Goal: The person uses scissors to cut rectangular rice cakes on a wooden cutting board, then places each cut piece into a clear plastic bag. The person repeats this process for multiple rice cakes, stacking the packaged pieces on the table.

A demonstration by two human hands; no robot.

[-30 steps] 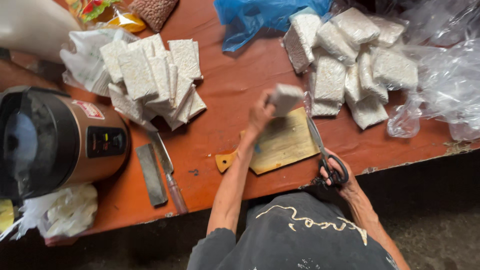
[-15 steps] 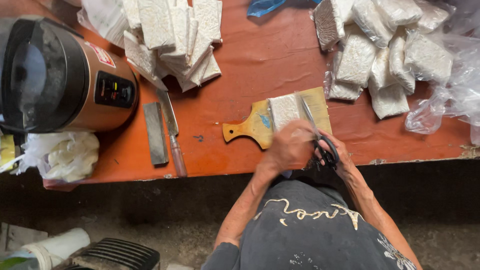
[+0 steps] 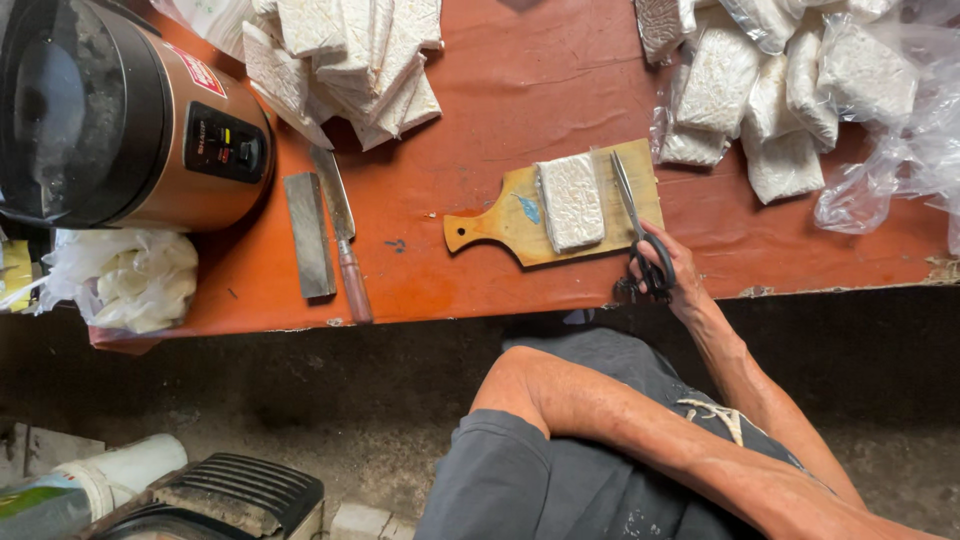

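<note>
The right hand (image 3: 668, 262) lay at the table's near edge, fingers threaded through the black handles of the scissors (image 3: 637, 232) and closed on them. The blades ran away from the person, up across the right side of the board (image 3: 500, 215), shut or nearly so, tips near the board's far edge. The wrist was bent a little, and the forearm sloped back and to the right, down toward the lap.

The left arm was drawn in over the dark shirt, elbow jutting forward below the table edge, forearm slanting down and right out of the picture. Its hand was out of sight, so I could not tell whether it was open or holding anything.

On the board lay one white block (image 3: 571, 202), lengthwise, just left of the blades, whether touching them I could not tell. The board's short handle pointed left on the red table (image 3: 480, 90).

Farther left, a knife (image 3: 340, 228) with a reddish handle lay beside a flat grey stone (image 3: 308, 236), both near the front edge. Beyond them stood a copper-coloured cooker (image 3: 120, 115) with a dark lid, a crumpled white bag (image 3: 125, 280) in front of it. A heap of unwrapped white blocks (image 3: 345, 55) sat at the far side. To the right, a pile of blocks in clear bags (image 3: 760, 90) lay near the board's right end.
</note>
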